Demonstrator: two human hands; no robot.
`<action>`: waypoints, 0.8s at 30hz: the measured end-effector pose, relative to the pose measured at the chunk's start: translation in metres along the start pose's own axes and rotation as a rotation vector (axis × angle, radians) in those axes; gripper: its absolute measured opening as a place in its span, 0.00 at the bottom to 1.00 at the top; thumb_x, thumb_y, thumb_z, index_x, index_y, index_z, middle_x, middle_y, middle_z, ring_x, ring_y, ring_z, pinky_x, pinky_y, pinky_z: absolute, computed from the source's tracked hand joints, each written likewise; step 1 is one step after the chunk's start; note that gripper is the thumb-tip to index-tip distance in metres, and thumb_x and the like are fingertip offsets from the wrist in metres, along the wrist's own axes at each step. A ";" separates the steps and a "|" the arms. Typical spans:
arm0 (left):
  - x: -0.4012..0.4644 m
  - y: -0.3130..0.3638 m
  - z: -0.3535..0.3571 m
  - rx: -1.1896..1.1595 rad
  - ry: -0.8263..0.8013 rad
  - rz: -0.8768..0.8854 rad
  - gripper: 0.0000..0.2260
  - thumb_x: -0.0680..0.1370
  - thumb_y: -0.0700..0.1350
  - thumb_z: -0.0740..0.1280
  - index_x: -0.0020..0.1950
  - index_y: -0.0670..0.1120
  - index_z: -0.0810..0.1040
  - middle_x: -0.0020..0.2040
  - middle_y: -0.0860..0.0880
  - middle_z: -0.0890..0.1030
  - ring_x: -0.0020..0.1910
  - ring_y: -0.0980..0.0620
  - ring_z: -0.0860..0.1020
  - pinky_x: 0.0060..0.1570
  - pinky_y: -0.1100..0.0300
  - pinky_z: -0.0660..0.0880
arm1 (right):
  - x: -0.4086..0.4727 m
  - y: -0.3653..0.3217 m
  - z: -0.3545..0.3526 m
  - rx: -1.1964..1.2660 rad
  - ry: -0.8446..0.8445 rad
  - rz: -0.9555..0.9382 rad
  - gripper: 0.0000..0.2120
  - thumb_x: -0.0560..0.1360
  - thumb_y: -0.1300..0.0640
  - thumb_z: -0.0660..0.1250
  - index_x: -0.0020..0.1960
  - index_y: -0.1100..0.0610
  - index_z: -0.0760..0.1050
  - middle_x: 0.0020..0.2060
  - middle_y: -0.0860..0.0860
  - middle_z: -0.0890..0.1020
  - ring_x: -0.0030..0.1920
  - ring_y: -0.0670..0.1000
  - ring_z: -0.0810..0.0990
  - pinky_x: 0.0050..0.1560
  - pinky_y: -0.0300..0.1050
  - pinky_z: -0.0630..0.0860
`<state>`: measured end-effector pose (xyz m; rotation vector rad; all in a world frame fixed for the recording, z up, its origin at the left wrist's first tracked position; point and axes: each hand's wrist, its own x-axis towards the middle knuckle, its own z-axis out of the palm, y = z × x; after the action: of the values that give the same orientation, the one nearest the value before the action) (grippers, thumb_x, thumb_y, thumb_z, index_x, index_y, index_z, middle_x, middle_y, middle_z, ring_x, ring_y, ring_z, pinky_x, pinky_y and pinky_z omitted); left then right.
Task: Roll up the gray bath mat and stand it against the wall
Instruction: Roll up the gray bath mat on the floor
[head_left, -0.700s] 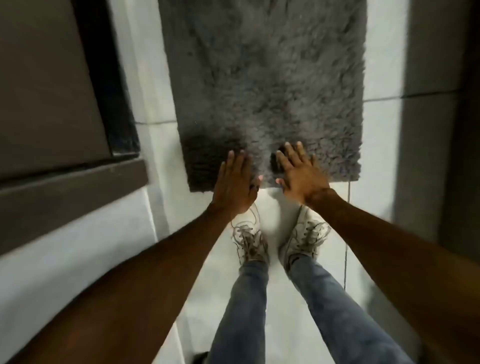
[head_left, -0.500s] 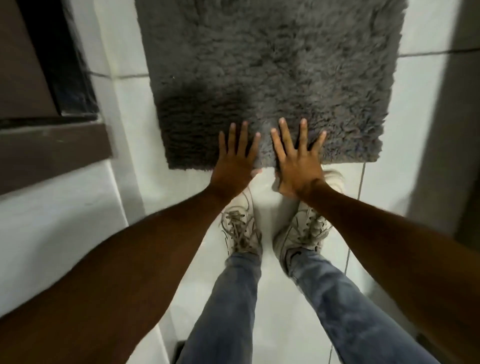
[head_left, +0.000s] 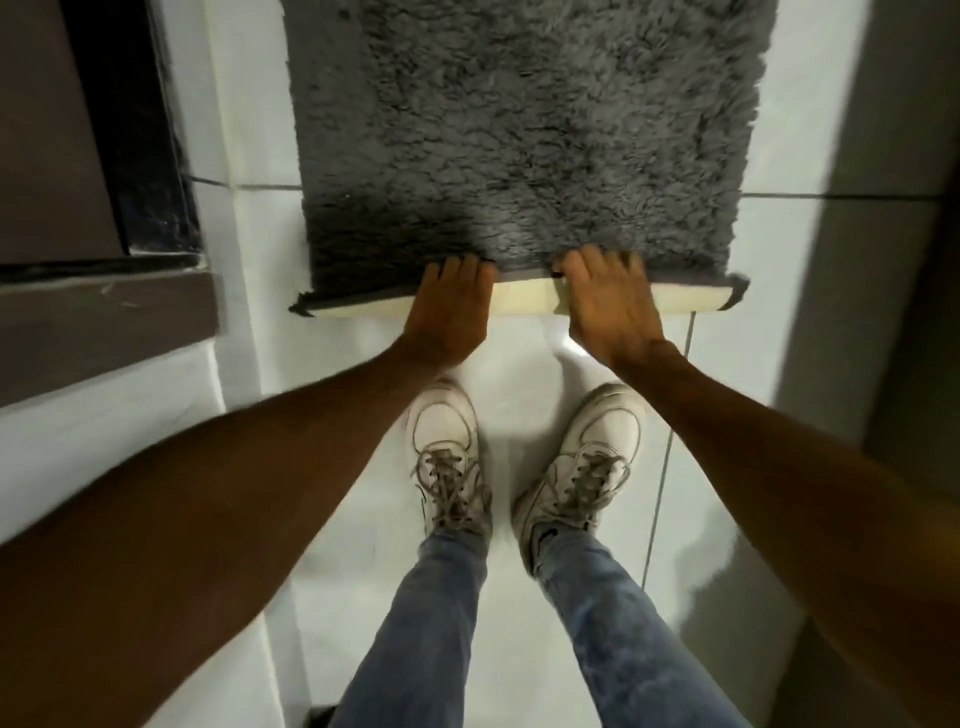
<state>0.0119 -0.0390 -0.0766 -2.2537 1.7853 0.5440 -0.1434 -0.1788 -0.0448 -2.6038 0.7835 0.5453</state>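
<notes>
The gray shaggy bath mat (head_left: 524, 135) lies flat on the white tiled floor, stretching away from me. Its near edge is lifted and turned over, showing a strip of pale cream backing (head_left: 524, 299). My left hand (head_left: 449, 306) grips that folded edge left of centre, fingers curled over into the pile. My right hand (head_left: 605, 301) grips the same edge right of centre, fingertips buried in the fibres. The mat's far end is out of view.
My two white sneakers (head_left: 447, 457) and jeans stand on the tiles just behind the mat edge. A dark brown cabinet or door frame (head_left: 78, 156) runs along the left. A gray wall (head_left: 883, 208) rises on the right.
Both hands were resting flat and spread on the mat's near edge. Now their fingers have curled around it and the edge is lifted and folded over, exposing the cream underside.
</notes>
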 end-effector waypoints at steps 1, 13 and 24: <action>0.006 -0.004 0.005 -0.034 0.068 -0.021 0.12 0.74 0.38 0.63 0.57 0.43 0.77 0.50 0.41 0.80 0.48 0.40 0.78 0.49 0.49 0.74 | 0.002 0.005 0.001 -0.031 0.044 0.031 0.19 0.70 0.64 0.74 0.61 0.62 0.78 0.55 0.62 0.83 0.55 0.66 0.82 0.59 0.63 0.76; -0.002 -0.009 0.035 -0.128 0.313 -0.148 0.29 0.80 0.66 0.63 0.69 0.45 0.76 0.67 0.39 0.77 0.66 0.37 0.75 0.68 0.35 0.67 | 0.000 0.023 0.030 -0.134 0.080 0.088 0.27 0.80 0.39 0.64 0.73 0.54 0.71 0.69 0.56 0.77 0.67 0.61 0.76 0.68 0.68 0.68; 0.003 -0.043 0.003 -0.170 -0.091 0.115 0.32 0.82 0.66 0.57 0.71 0.40 0.71 0.59 0.37 0.79 0.49 0.38 0.81 0.48 0.48 0.80 | -0.011 0.054 0.026 0.030 -0.077 -0.066 0.31 0.81 0.34 0.55 0.65 0.61 0.73 0.51 0.61 0.84 0.45 0.65 0.84 0.43 0.56 0.79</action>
<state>0.0533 -0.0301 -0.0826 -2.2019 1.8962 0.8368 -0.1899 -0.2044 -0.0745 -2.5546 0.6732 0.6058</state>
